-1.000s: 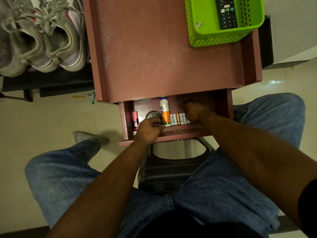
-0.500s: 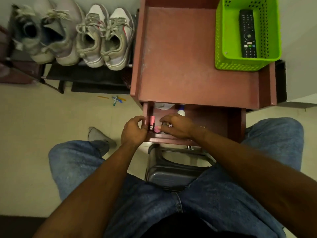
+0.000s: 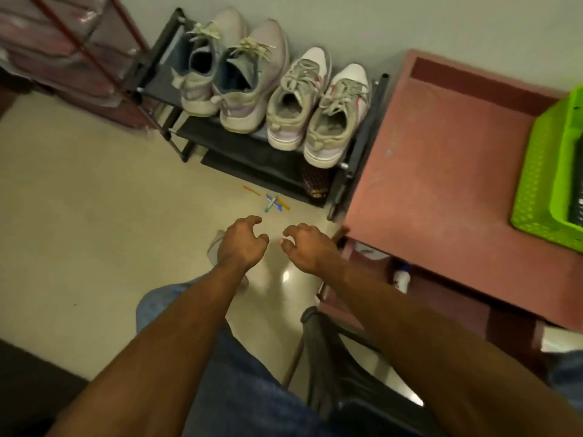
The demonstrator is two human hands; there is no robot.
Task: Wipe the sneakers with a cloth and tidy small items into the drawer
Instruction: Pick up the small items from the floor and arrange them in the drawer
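Head view: the left hand [image 3: 241,246] and the right hand [image 3: 304,247] both reach out over the floor [image 3: 94,216]. Each hand has loosely curled fingers and holds nothing. They are near each other but do not touch.

Just past the hands, a few pens [image 3: 273,203] lie in a small heap on the floor, and one thin orange stick [image 3: 251,190] lies just beside them. The hands look like they are going for these. So the step in hand seems to be tidying the small items. The next move calls for bending lower, pinching the thin pens off the smooth floor, and carrying them to the drawer. They are thin and lie flat, so they may be tricky to pick up.

The drawer [image 3: 372,272] is open on the right, under the desk [image 3: 441,152]. A white bottle [image 3: 401,279] lies inside it. A green basket [image 3: 542,171] sits on the desk at the far edge.

Behind the pens, four sneakers [image 3: 334,121] stand in a row on the top of a black rack [image 3: 252,152] by the wall. No cloth shows in this view, so I cannot tell if the sneakers are wiped yet.
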